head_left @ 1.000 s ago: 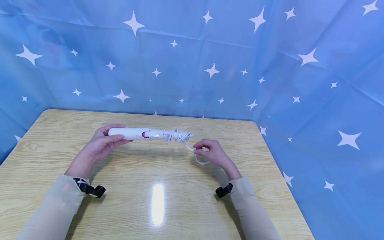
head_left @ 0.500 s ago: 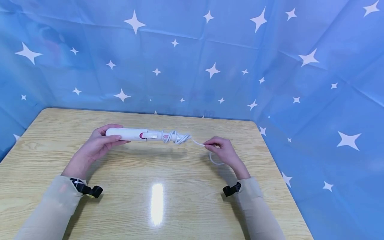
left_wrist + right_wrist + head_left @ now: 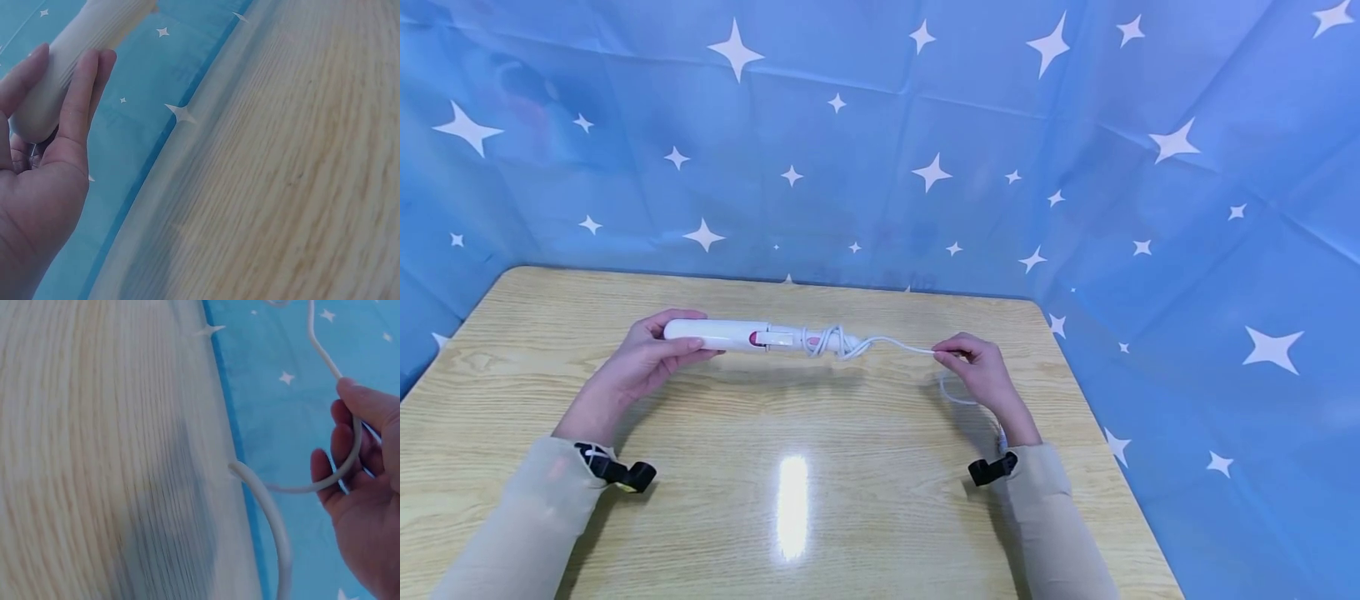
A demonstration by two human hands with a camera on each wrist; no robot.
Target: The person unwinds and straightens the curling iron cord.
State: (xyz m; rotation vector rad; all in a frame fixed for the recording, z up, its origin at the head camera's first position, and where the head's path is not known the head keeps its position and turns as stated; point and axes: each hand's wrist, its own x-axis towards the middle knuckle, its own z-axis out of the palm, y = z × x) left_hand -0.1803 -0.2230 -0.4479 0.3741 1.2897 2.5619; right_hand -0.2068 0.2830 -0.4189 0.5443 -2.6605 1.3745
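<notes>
A white curling iron (image 3: 722,334) is held level above the table, its thick rounded end at the left. My left hand (image 3: 634,362) grips that end between thumb and fingers; the left wrist view shows the smooth white barrel (image 3: 53,84) from below. Around the thinner right part, near a small pink patch, several turns of white cord (image 3: 831,340) are wound. From there the cord runs right to my right hand (image 3: 983,377), which pinches it between thumb and forefinger. In the right wrist view the cord (image 3: 272,515) curves past the palm in a loop.
The wood-grain table (image 3: 700,500) has a bright light reflection near its middle. A blue curtain (image 3: 850,142) with white stars stands behind the table and along its right side. Black wrist cameras (image 3: 992,469) sit on both cuffs.
My right hand has moved to the right, drawing out the cord, so a longer stretch now spans from the curling iron to the fingers. The left hand has shifted slightly left, then stayed nearly still.
</notes>
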